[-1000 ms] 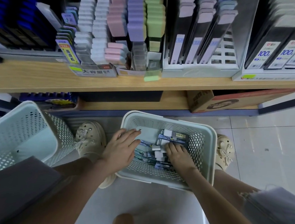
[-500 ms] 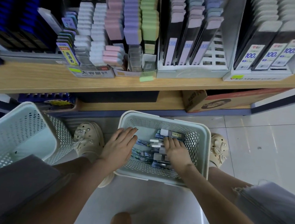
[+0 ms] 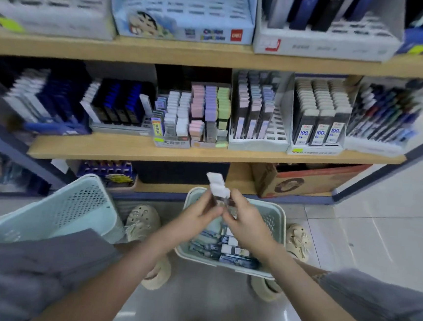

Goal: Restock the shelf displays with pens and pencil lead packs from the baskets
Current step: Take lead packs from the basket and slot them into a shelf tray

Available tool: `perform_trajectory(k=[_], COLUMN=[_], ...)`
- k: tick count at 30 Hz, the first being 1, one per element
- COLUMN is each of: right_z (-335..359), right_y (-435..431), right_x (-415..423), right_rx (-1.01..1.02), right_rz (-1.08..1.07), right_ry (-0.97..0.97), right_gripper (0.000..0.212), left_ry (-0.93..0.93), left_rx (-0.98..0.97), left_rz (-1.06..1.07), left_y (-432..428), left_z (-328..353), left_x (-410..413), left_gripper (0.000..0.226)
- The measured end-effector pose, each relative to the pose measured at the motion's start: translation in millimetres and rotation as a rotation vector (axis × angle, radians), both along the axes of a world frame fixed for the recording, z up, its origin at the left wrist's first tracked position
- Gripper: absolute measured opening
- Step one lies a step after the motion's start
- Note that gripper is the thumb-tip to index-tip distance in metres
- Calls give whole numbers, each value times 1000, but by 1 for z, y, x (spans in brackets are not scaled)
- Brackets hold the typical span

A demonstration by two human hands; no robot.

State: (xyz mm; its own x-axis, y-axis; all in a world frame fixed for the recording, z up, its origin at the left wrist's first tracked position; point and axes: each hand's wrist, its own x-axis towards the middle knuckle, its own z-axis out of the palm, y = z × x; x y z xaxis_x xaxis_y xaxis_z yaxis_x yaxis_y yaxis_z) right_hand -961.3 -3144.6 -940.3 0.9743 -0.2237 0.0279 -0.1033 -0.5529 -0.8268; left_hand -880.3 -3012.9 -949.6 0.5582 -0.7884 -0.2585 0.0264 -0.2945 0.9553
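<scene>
**A:** How far have we got with the restock?

**B:** Partway, by our reckoning. Our left hand point(image 3: 200, 212) and right hand point(image 3: 246, 221) meet above the basket point(image 3: 278, 215) between our feet. The fingers of both are closed round one small bundle of lead packs point(image 3: 217, 187), and the white caps stick up between them. The bundle is lifted out of the basket and hangs in front of the lowest shelf level, below the middle shelf point(image 3: 205, 158). It touches no display.

**A:** So this handful isn't shelved yet?

**B:** No. The basket also holds a layer of dark-labelled packs point(image 3: 223, 251) on its floor, so we expect several more handfuls after this one.

**A:** Where should ours go?

**B:** Most likely the display tray point(image 3: 175, 117) of white-capped packs near the middle of that shelf, since the caps look alike. The pastel rows point(image 3: 210, 104) beside it have a shorter stack at the front, which may also need filling. The picture is too smeared for us to tell which column is short.

**A:** And the pens?

**B:** The pens point(image 3: 383, 119) at the shelf's right end look well stocked, as far as the blur lets us judge. The second basket point(image 3: 60, 213) stands tilted at our left with its inside hidden, so we cannot say what it holds.
</scene>
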Motion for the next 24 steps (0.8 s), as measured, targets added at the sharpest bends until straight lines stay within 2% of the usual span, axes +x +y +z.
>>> perform_trajectory(k=[3, 7, 10, 15, 18, 21, 24], right_z=[37, 78, 103, 134, 150, 167, 182], right_y=[17, 36, 45, 57, 65, 71, 75], right_x=[3, 11, 20, 33, 44, 54, 63], right_rx=[291, 461, 462, 395, 474, 471, 482], right_rz=[-13, 9, 43, 18, 23, -15, -13], right_ry=[-45, -93, -109, -152, -160, -193, -210], right_gripper=[42, 44, 37, 29, 34, 40, 36], left_ry=[-40, -77, -99, -144, -164, -195, -225], left_rx=[-39, 0, -24, -102, -119, -129, -145], left_rz=[-41, -64, -20, 107, 169, 204, 217], left_y=[18, 46, 62, 79, 83, 88, 95], left_z=[36, 75, 103, 138, 157, 173, 188], left_x=[6, 16, 20, 26, 33, 40, 46], left_gripper=[50, 55, 55, 38, 28, 24, 23])
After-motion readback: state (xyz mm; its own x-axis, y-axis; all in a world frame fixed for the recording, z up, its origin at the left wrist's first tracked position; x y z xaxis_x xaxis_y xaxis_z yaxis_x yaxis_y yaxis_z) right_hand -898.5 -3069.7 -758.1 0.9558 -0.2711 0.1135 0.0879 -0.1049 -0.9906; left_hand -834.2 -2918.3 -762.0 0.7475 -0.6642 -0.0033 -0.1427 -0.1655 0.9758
